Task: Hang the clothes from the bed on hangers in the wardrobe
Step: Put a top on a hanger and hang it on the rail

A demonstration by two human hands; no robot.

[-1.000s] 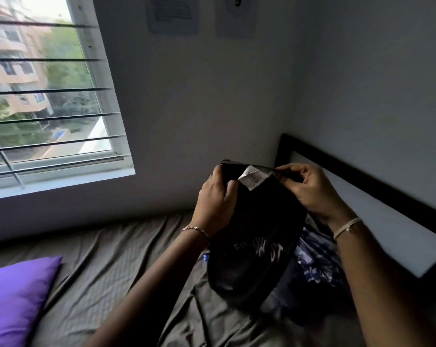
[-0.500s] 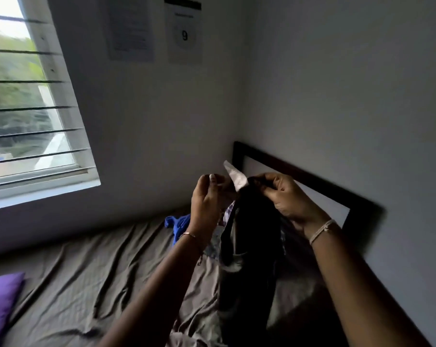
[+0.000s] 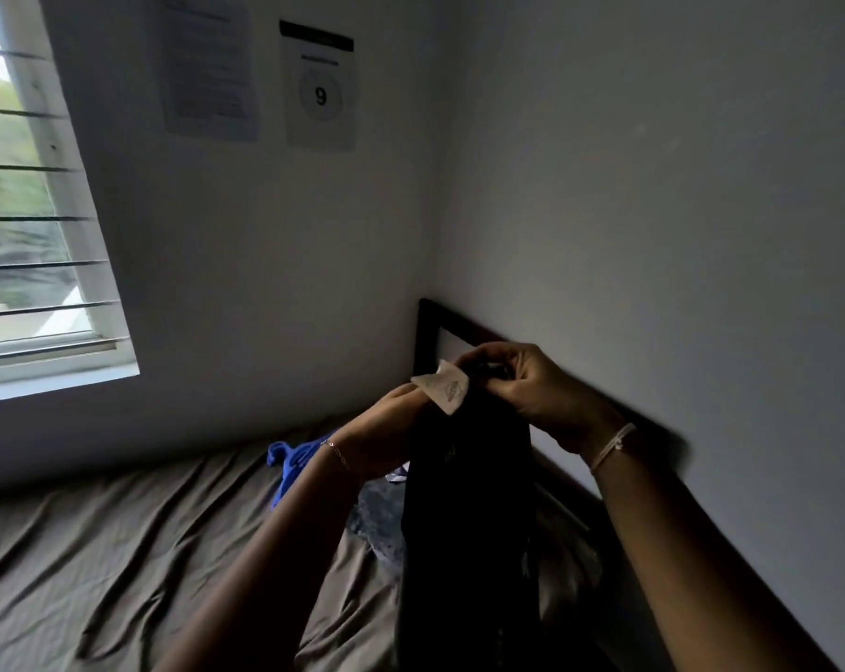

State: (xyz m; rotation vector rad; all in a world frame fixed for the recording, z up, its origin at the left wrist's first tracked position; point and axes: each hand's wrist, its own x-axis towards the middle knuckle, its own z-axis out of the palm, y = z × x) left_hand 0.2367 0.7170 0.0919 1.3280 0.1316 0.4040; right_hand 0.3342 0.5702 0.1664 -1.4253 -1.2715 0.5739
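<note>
Bed sheet (image 3: 95, 565): open room left of hanger (image 3: 292, 460). Right: headboard (image 3: 427, 327) and wall (image 3: 677, 235) close in; clothes pile (image 3: 376, 521) between.

Left hand (image 3: 386, 431): fingers curled — gripping the dark garment (image 3: 469, 502) at its top edge.
Right hand (image 3: 532, 385): fingertips pinching the same edge (knuckles up).
Arms: both raised forward, forearms converging.

The hands (image 3: 386, 429) (image 3: 539, 390) have lifted the black garment (image 3: 469, 526) higher.
</note>
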